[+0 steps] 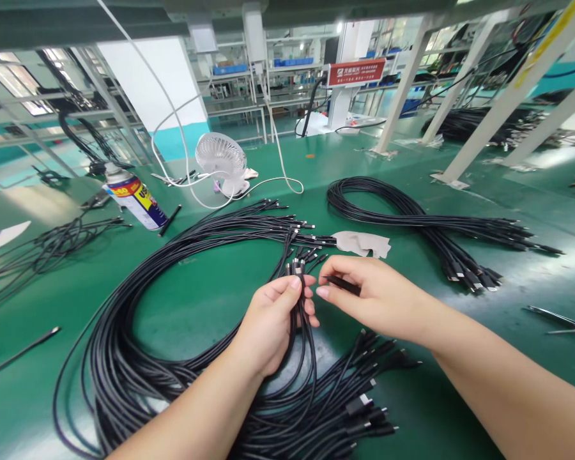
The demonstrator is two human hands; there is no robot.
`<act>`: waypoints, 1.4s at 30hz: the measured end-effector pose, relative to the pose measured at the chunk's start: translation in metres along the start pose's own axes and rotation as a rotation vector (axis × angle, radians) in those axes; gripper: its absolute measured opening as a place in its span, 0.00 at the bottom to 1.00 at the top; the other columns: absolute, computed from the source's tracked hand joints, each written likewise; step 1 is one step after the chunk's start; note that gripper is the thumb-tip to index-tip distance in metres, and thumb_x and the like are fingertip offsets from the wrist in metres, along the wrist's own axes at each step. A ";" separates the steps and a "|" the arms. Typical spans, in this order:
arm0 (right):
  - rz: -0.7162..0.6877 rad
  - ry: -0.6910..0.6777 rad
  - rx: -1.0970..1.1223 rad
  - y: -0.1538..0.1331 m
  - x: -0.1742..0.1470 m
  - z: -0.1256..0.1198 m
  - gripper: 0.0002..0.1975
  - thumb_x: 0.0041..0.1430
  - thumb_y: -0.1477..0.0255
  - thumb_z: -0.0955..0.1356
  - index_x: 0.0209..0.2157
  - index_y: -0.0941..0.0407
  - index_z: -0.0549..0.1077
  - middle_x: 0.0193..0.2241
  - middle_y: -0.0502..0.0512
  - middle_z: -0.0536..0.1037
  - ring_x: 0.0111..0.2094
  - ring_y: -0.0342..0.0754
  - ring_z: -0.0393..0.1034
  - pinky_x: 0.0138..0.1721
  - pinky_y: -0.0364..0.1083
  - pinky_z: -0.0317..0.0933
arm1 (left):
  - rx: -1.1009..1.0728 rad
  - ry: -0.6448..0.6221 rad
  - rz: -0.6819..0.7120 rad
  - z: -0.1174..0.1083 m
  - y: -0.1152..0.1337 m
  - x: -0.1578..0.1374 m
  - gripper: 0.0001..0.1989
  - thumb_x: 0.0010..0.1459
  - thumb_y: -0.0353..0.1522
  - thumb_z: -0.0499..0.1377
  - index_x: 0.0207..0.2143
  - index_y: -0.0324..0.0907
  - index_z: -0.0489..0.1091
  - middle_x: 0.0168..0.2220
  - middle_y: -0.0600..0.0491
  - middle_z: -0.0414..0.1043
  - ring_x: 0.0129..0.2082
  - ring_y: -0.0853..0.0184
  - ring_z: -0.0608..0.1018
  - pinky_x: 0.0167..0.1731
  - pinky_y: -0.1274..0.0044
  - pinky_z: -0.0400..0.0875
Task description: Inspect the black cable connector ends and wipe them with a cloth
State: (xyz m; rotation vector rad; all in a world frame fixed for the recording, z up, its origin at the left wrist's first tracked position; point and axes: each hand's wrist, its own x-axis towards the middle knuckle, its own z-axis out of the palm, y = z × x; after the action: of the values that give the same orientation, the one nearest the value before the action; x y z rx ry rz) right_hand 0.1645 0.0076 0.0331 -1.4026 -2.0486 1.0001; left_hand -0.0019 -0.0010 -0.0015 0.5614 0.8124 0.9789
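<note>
My left hand (275, 313) is closed around several black USB cables (310, 364), gripping them just below their plugs (296, 267), which point up and away from me. Close by on the right, my right hand (378, 297) pinches a slim black pointed tool (344, 284); its exact kind cannot be made out. The tool's tip is near the left hand's fingers, apart from the plugs. A big looped bundle of black cables (119, 326) spreads under and left of my hands. Its many plug ends (364, 404) fan out below the right hand.
Behind lie a second cable bundle (383, 214), a torn white paper piece (363, 243), a small white fan (221, 160) with its cord, and a spray can (137, 198). Metal tweezers (560, 319) rest at the right. Slanted white posts (483, 96) rise from the green table (201, 300).
</note>
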 end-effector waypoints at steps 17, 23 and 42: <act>-0.211 0.245 -0.188 0.005 0.001 0.008 0.07 0.57 0.78 0.61 0.29 0.58 0.70 0.23 0.50 0.71 0.23 0.40 0.63 0.25 0.39 0.54 | 0.018 -0.050 -0.035 -0.002 -0.001 0.000 0.14 0.50 0.36 0.66 0.34 0.33 0.75 0.25 0.54 0.66 0.21 0.75 0.69 0.22 0.80 0.74; -0.168 0.222 -0.176 0.005 0.002 0.009 0.10 0.62 0.72 0.62 0.26 0.58 0.67 0.21 0.48 0.68 0.21 0.39 0.59 0.23 0.39 0.52 | 0.015 -0.064 -0.029 -0.002 -0.001 0.000 0.14 0.49 0.36 0.67 0.33 0.33 0.74 0.25 0.54 0.67 0.21 0.75 0.69 0.22 0.80 0.73; -0.167 0.260 -0.161 0.004 0.002 0.011 0.08 0.55 0.74 0.64 0.23 0.58 0.67 0.18 0.46 0.66 0.18 0.37 0.56 0.20 0.38 0.49 | 0.080 -0.102 -0.035 -0.003 -0.001 0.000 0.13 0.51 0.37 0.65 0.31 0.34 0.74 0.23 0.53 0.67 0.20 0.74 0.69 0.23 0.80 0.73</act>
State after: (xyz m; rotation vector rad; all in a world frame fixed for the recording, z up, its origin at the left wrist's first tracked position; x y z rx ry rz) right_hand 0.1585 0.0067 0.0231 -1.3342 -2.0446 0.5625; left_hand -0.0037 -0.0018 -0.0042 0.6585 0.7704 0.8821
